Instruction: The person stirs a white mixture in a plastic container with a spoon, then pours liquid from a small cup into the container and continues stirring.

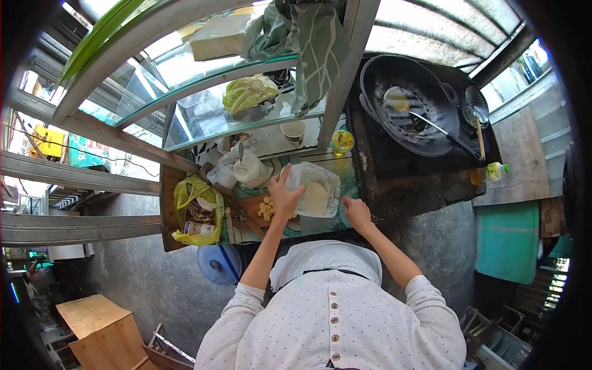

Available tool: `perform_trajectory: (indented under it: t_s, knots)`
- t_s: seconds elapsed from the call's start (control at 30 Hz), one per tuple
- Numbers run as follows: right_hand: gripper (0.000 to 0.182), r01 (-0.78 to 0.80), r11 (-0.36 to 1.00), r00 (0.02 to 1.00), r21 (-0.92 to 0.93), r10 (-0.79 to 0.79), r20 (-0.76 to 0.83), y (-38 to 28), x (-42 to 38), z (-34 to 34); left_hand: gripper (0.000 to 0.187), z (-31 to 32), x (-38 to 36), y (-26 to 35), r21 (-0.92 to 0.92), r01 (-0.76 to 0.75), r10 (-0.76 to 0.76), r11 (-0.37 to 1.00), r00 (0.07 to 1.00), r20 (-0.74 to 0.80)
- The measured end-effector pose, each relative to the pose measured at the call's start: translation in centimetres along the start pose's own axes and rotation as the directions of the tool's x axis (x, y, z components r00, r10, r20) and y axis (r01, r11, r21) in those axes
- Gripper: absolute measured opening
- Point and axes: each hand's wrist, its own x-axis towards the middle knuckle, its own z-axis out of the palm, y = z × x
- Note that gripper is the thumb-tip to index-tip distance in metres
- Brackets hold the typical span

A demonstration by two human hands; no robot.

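A clear plastic container [330, 177] with a pale layer in its bottom rests on the green-patterned worktop. My left hand [285, 196] is at the container's left side, fingers stretched and apart, thumb overlapping the rim. Beside the lower right corner, my right hand [357, 214] is closed with fingers curled; I cannot tell what is in it. Small yellowish round pieces [266, 209] lie on a brown board [249, 204] under and left of my left arm. Behind them stands a whitish plastic bag [251, 171] with a spoon handle [241, 152] sticking up.
A black wok [377, 83] with a ladle [439, 127] sits on the dark stove at right. Nearby are a jar with yellow contents [343, 142] and a small bottle [495, 171]. A yellow bag [216, 229] fills the left corner; a paper cup [293, 132] stands beneath the glass shelf.
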Motion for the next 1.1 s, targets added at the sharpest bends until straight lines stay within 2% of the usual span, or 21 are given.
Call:
perform_trajectory:
  t_s: [0.17, 0.3, 0.37, 0.4, 0.47, 0.6, 0.67, 0.7, 0.73, 0.8, 0.87, 0.93, 0.97, 1.0, 1.07, 1.1]
  knots:
    - [0.018, 0.037, 0.999, 0.979, 0.003, -0.037, 0.198, -0.8, -1.5, -1.4, 0.071, 0.1, -0.1, 0.9, -0.010, 0.026, -0.026, 1.000, 1.000, -0.004]
    - [0.018, 0.067, 0.992, 0.974, 0.105, -0.088, 0.209, -2.6, -0.7, -4.8, 0.070, 0.1, -0.1, 0.7, -0.003, 0.009, -0.009, 1.000, 1.000, 0.002]
    - [0.017, 0.081, 0.996, 0.995, 0.042, -0.083, 0.060, -3.9, -0.3, -6.1, 0.070, 0.2, -0.1, 0.8, -0.006, -0.004, 0.004, 1.000, 1.000, 0.006]
    - [0.017, 0.080, 0.996, 0.995, 0.042, -0.083, 0.060, -3.5, 0.1, -5.7, 0.070, 0.2, -0.2, 0.8, 0.002, -0.009, 0.009, 1.000, 1.000, 0.006]
    - [0.013, 0.107, 0.974, 0.993, -0.200, -0.113, -0.018, -2.1, 1.1, -3.9, 0.070, 0.2, -0.2, 0.6, 0.010, -0.011, 0.011, 1.000, 1.000, 0.003]
    - [0.011, 0.130, 0.949, 0.991, -0.289, -0.119, 0.055, -0.3, -0.8, -1.0, 0.071, 0.2, -0.1, 0.2, 0.010, -0.006, 0.006, 1.000, 0.999, 0.036]
    - [0.016, 0.160, 0.970, 0.961, -0.183, -0.110, 0.255, -0.6, -2.4, -0.6, 0.071, 0.4, -0.2, 0.3, 0.009, -0.009, 0.009, 1.000, 0.999, 0.039]
    - [0.020, 0.121, 0.982, 0.956, -0.144, -0.076, 0.284, -1.2, -2.7, -0.9, 0.071, 0.3, -0.1, 0.3, 0.019, -0.001, 0.000, 1.000, 0.998, 0.062]
    - [0.020, 0.120, 0.982, 0.956, -0.144, -0.076, 0.282, -1.5, -2.5, -1.6, 0.071, 0.3, -0.1, 0.4, 0.030, 0.007, -0.009, 1.000, 0.996, 0.083]
    - [0.018, 0.107, 0.989, 0.960, 0.105, -0.130, 0.248, -2.1, -1.7, -3.1, 0.071, 0.3, 0.0, 0.3, 0.033, -0.004, 0.002, 0.999, 0.997, 0.081]
    - [0.019, 0.137, 0.978, 0.970, 0.157, -0.165, 0.181, -2.2, -0.6, -3.7, 0.071, 0.4, 0.0, 0.3, 0.031, -0.020, 0.017, 0.999, 0.996, 0.087]
    - [0.018, 0.094, 0.995, 0.994, 0.030, -0.095, 0.051, -3.5, 0.1, -4.7, 0.071, 0.2, 0.2, 0.3, 0.031, -0.005, 0.001, 0.999, 0.994, 0.111]
    - [0.018, 0.085, 0.991, 0.996, -0.101, -0.084, 0.019, -3.4, 0.5, -4.2, 0.071, 0.1, 0.3, 0.3, 0.031, -0.006, 0.003, 0.999, 0.994, 0.110]
    - [0.018, 0.087, 0.991, 0.996, -0.100, -0.085, 0.021, -2.8, 0.6, -3.2, 0.070, 0.0, 0.2, 0.4, 0.024, -0.004, 0.002, 1.000, 0.994, 0.111]
    - [0.019, 0.124, 0.946, 0.989, -0.299, -0.092, 0.119, -1.5, 0.1, -1.6, 0.070, 0.0, 0.0, 0.5, 0.016, -0.001, -0.001, 1.000, 0.994, 0.108]
    - [0.019, 0.130, 0.945, 0.988, -0.299, -0.097, 0.123, -1.6, -0.7, -1.4, 0.070, 0.0, -0.2, 0.5, 0.018, -0.004, 0.003, 1.000, 0.996, 0.094]
